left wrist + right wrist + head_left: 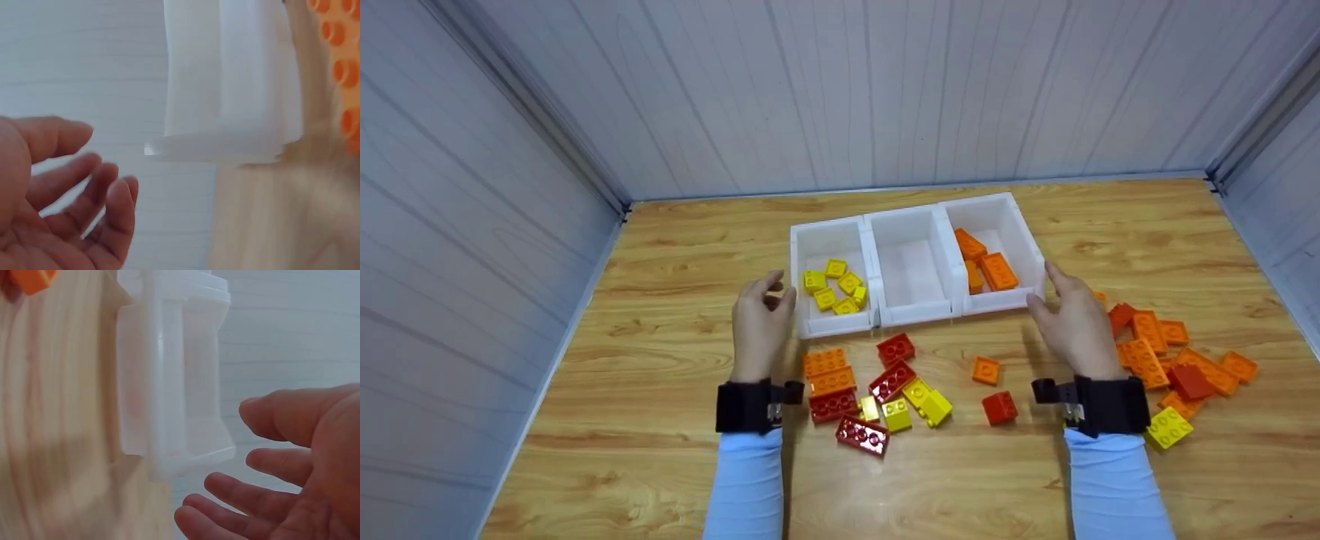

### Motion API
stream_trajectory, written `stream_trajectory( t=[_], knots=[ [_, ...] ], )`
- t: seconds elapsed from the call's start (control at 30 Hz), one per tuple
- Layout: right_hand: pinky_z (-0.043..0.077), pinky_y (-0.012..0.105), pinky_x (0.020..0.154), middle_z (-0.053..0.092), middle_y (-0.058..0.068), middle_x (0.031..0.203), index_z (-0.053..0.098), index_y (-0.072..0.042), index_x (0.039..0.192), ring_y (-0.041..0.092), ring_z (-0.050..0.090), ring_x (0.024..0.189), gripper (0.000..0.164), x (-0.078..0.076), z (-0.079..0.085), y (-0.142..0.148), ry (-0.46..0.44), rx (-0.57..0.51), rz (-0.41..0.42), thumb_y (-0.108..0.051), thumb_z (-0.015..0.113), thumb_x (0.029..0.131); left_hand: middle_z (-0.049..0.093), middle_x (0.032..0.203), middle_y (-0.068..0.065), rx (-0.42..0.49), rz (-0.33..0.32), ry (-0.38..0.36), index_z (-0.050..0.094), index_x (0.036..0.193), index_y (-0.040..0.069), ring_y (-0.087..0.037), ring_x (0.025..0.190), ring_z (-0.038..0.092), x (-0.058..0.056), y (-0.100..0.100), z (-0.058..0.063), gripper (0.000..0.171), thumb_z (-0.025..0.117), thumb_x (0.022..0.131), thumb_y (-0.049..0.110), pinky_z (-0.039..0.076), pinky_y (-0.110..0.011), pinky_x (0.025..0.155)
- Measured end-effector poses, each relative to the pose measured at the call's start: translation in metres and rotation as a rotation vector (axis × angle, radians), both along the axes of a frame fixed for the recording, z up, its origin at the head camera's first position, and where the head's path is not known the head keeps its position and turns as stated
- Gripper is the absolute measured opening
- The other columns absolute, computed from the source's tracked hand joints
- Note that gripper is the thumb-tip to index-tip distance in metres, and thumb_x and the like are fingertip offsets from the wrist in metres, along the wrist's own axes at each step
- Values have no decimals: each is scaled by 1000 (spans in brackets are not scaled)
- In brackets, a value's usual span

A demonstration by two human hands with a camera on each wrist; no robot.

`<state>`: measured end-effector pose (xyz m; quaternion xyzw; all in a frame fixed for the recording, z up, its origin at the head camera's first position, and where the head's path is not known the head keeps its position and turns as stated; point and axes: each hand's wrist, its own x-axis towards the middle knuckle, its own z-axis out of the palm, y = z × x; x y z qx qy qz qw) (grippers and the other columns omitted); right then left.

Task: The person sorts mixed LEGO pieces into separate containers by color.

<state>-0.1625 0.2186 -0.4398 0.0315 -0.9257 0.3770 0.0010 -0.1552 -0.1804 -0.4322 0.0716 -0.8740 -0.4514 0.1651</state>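
Three white bins stand side by side in a row. Several yellow bricks lie in the left bin (840, 325), and a few orange bricks (997, 271) in the right bin (997, 301). Between them stands the middle bin (911, 259). My left hand (761, 330) is beside the left bin's outer wall, fingers loosely bent; the left wrist view shows a gap between fingertips and bin. At the right bin's front corner is my right hand (1076, 330), fingers spread and holding nothing. Whether its fingertips touch the wall I cannot tell.
Red, yellow and orange bricks (862, 435) lie loose in front of the bins. One orange brick (986, 370) and one red brick (1000, 407) sit nearer the right hand. A mostly orange pile (1144, 364) spreads beyond the right wrist. Pale panel walls (825, 97) enclose the table.
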Motion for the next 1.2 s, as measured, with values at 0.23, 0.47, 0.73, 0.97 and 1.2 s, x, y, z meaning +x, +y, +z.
stream_trajectory(
  t=[0.23, 0.47, 0.73, 0.97, 1.2],
  knots=[
    [48, 53, 87, 56, 22, 130, 50, -4, 144, 39, 55, 112, 46, 15, 15, -43, 115, -14, 67, -19, 57, 101, 63, 109, -16, 91, 7, -95, 62, 130, -2, -29, 91, 64, -3, 1, -12, 40, 68, 95, 16, 54, -38, 80],
    [49, 48, 93, 63, 17, 120, 63, -2, 129, 32, 60, 108, 39, 38, 2, -115, 86, 119, 308, -21, 68, 94, 67, 109, -16, 52, -3, -142, 62, 130, -1, -28, 92, 66, -4, 1, -18, 37, 67, 95, 10, 55, -38, 79],
    [52, 38, 66, 58, 8, 100, 71, -8, 115, 25, 58, 83, 35, 64, -22, -162, 179, 285, 350, -29, 75, 88, 69, 112, -16, 57, -4, -181, 64, 129, 0, -27, 102, 65, -8, 2, -18, 36, 67, 95, 12, 55, -37, 83],
    [51, 35, 64, 53, 8, 98, 72, -6, 109, 24, 55, 82, 34, 72, -33, -173, 270, 276, 354, -26, 80, 84, 68, 116, -16, 83, -4, -235, 61, 133, 1, -25, 105, 64, -9, 5, -18, 39, 65, 97, 12, 55, -36, 83],
    [52, 35, 68, 49, 11, 103, 67, -6, 112, 24, 55, 83, 42, 73, -30, -173, 250, 215, 374, -22, 86, 78, 68, 115, -18, 78, -18, -253, 57, 137, 1, -26, 104, 65, -7, 4, -17, 43, 65, 97, 13, 56, -36, 81]
  ],
)
